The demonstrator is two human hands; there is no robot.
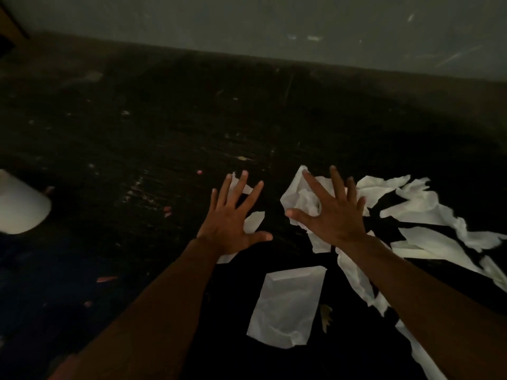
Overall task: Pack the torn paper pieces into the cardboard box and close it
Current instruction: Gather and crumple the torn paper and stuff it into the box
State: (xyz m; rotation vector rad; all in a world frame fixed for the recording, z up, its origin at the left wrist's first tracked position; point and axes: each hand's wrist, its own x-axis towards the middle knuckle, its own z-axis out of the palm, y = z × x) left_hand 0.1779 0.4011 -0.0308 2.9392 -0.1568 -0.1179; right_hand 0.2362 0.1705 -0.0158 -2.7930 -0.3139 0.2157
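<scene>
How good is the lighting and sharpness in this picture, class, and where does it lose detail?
Head view: dim overall, the dark floor nearly black; the torn paper pieces glow pale against it; the white object at the left edge is smeared by blur; both spread hands, left hand and right hand, look soft; the wall line bows from wide-angle distortion.

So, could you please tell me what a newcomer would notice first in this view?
Two bare hands with spread fingers reach out over a dark floor: the left hand at centre, the right hand over a crumpled white paper piece. More torn paper pieces spread to the right, and a flat rectangular sheet lies nearer.
</scene>
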